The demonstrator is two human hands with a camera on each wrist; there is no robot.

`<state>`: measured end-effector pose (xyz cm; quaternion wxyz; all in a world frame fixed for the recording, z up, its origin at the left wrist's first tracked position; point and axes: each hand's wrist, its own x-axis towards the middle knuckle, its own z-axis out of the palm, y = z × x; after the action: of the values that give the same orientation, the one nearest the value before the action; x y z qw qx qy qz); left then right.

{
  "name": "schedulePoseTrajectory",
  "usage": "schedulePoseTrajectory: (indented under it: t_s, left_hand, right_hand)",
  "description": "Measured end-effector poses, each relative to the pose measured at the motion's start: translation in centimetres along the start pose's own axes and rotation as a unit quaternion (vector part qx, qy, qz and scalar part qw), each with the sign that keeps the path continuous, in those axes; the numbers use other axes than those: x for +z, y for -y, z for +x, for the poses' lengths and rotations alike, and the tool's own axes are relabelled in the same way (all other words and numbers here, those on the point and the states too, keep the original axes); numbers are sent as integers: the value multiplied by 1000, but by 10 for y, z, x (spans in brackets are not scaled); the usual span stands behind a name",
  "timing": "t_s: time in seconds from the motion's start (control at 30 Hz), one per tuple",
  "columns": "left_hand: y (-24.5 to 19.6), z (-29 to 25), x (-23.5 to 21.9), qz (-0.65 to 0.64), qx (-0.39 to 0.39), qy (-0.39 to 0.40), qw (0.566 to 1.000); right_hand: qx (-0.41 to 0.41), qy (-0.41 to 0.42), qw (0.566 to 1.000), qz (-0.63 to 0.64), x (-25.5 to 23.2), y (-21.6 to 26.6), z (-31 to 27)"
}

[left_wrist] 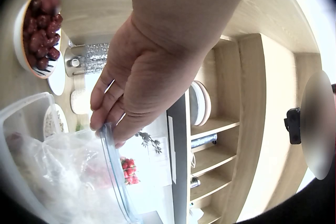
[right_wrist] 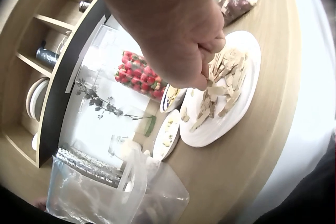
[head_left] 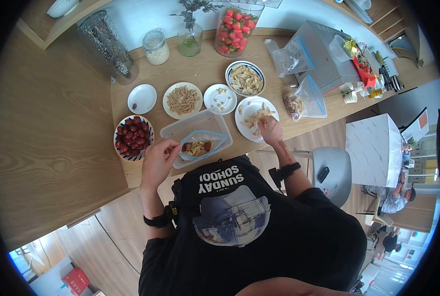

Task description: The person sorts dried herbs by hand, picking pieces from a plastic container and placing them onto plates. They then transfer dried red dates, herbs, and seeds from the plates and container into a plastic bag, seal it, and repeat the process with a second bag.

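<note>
My left hand point(head_left: 159, 160) pinches the edge of a clear zip bag point(left_wrist: 113, 166) between thumb and fingers. The bag stands open inside a clear plastic container point(head_left: 169, 130), with pale dried slices point(head_left: 195, 149) and red dates point(head_left: 207, 146) in it. Over a white plate point(head_left: 239, 111) of pale, flat dried slices, my right hand point(head_left: 272, 131) has its fingers curled down to the pile. In the right wrist view a dried slice point(right_wrist: 216, 90) shows at its fingertips; the palm side is hidden.
A bowl point(head_left: 117, 140) of red dates stands left of the container. Behind are a plate point(head_left: 167, 109) of tan sticks, a saucer point(head_left: 211, 93) with small pale pieces and a blue-rimmed bowl point(head_left: 228, 74) of slices. A filled zip bag point(head_left: 316, 101) lies at right, near a grey appliance point(head_left: 323, 59).
</note>
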<state>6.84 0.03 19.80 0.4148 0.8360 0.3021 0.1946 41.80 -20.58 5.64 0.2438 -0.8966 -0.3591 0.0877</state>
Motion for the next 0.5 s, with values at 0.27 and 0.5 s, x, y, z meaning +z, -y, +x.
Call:
schedulePoseTrajectory:
  t_s: [0.27, 0.5]
  left_hand:
    - [0, 1, -1, 0, 0, 1, 1000]
    - [-1, 1, -2, 5, 4, 0, 1000]
  right_hand:
    - [59, 2, 976, 209, 1, -7, 15]
    - [261, 195, 716, 617, -24, 15, 21]
